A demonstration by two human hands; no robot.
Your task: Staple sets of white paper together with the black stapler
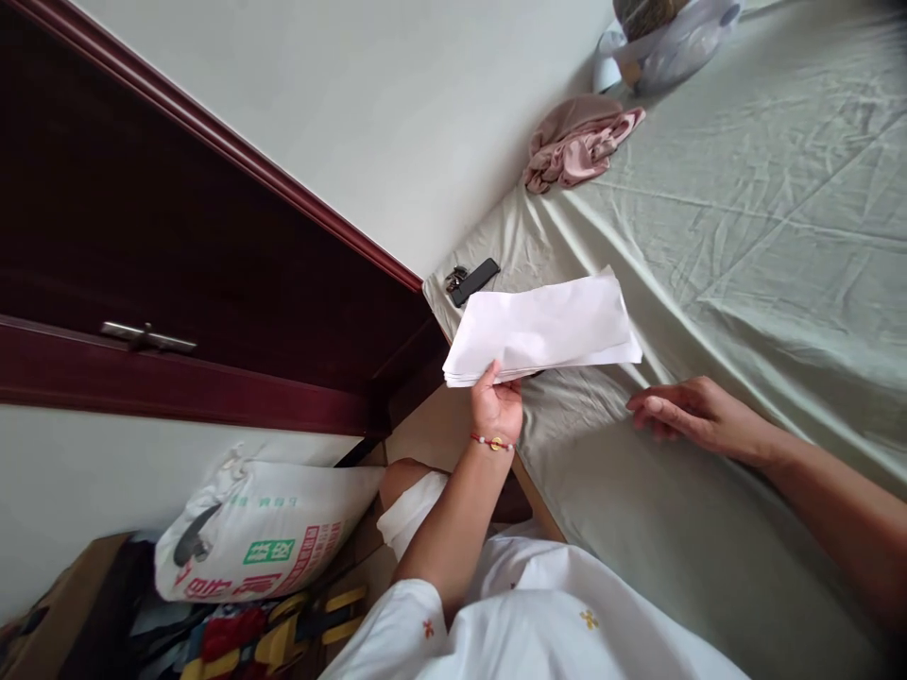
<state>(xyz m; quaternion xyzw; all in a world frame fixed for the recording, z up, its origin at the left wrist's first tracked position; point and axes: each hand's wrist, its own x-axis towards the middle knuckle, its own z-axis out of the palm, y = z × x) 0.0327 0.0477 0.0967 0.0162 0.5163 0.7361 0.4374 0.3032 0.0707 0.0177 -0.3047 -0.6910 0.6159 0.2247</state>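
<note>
My left hand [497,404], with a red beaded bracelet at the wrist, grips a stack of white paper sheets [542,326] by its near edge. The thumb lies on top and the other fingers are underneath. The sheets are held roughly flat above the bed, their right ends slightly fanned out. To the right of the paper, my right hand [676,411] hovers over the pale green bedsheet [765,255], holding nothing. Its fingers are loosely bent, with some of them hidden behind the thumb side.
Beyond the paper lie a black phone-like object [474,281] and keys [454,278]. A pink cloth [577,146] and a clear plastic bag [684,47] rest against the wall. At left are a dark red door [177,236], a white printed sack [269,529] and yellow-black footwear [283,642].
</note>
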